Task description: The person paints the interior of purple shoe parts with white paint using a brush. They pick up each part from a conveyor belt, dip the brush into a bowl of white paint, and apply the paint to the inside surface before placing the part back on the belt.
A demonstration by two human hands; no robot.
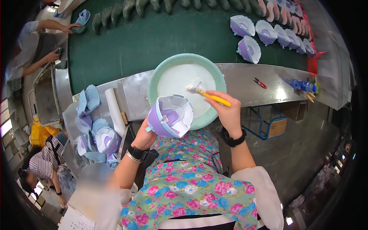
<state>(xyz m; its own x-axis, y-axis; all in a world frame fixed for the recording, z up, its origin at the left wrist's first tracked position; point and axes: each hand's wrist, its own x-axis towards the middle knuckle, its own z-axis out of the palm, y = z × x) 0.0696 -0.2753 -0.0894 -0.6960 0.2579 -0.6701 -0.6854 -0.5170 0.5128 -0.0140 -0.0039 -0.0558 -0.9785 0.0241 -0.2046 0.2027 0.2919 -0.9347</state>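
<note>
In my left hand [142,136] is a purple and light-blue shoe upper [160,123]. Its white-lined opening faces up, and my fingers wrap its left side. My right hand [227,113] grips the yellow handle of a brush [217,98]. White stuff coats the bristles, which are over a round mint-green basin [153,78] holding white liquid [175,78]. The upper is at the basin's near left rim, apart from the brush; whether it touches the rim is hard to tell.
Several uppers [106,140] are heaped at the left beside a white roll [114,109]. More uppers [249,50] stand on the green belt [126,57], with dark shoe lasts [128,8] behind. Red snips [260,83] and a bottle [304,85] lie right. A co-worker's hand [73,28] reaches in at left.
</note>
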